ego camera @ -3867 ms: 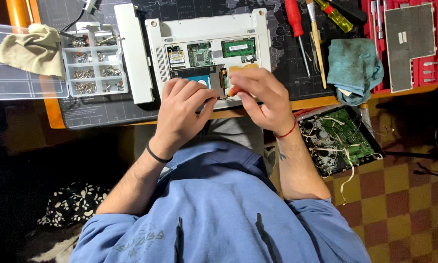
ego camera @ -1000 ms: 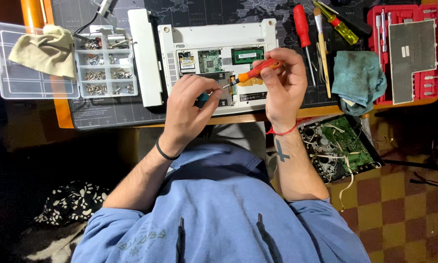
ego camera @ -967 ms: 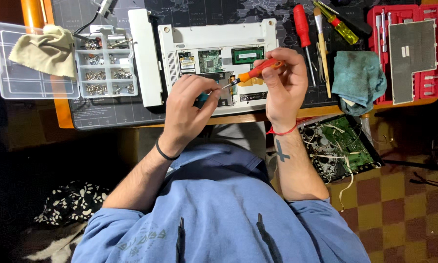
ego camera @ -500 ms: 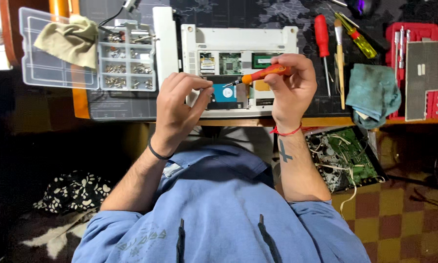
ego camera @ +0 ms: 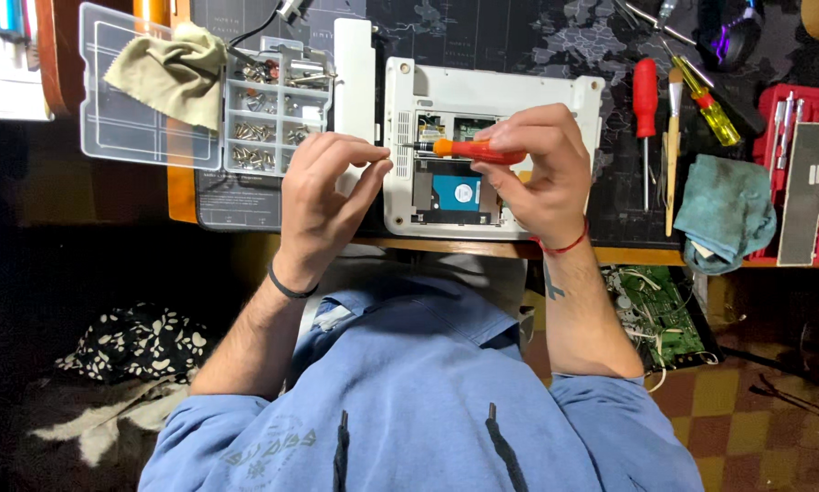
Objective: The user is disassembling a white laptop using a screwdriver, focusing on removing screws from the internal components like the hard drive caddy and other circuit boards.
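A white laptop (ego camera: 519,96) lies bottom up on the desk with its hatch off, showing a hard drive with a blue label (ego camera: 457,193) and green boards. My right hand (ego camera: 532,173) holds a small orange screwdriver (ego camera: 468,150) level over the open bay, tip pointing left. My left hand (ego camera: 323,205) hovers at the laptop's left edge, thumb and forefinger pinched together at the screwdriver's tip; whether a screw is between them is too small to tell.
A clear compartment box of screws (ego camera: 273,118) with a beige cloth (ego camera: 168,77) stands at the left. Red and yellow screwdrivers (ego camera: 646,100), a teal rag (ego camera: 726,214) and a red tool case (ego camera: 815,182) lie at the right. A green circuit board (ego camera: 664,314) sits below the desk edge.
Both hands have lifted off the drive bay and moved left. The screwdriver now lies level with its tip at my left fingertips. The camera view has also shifted.
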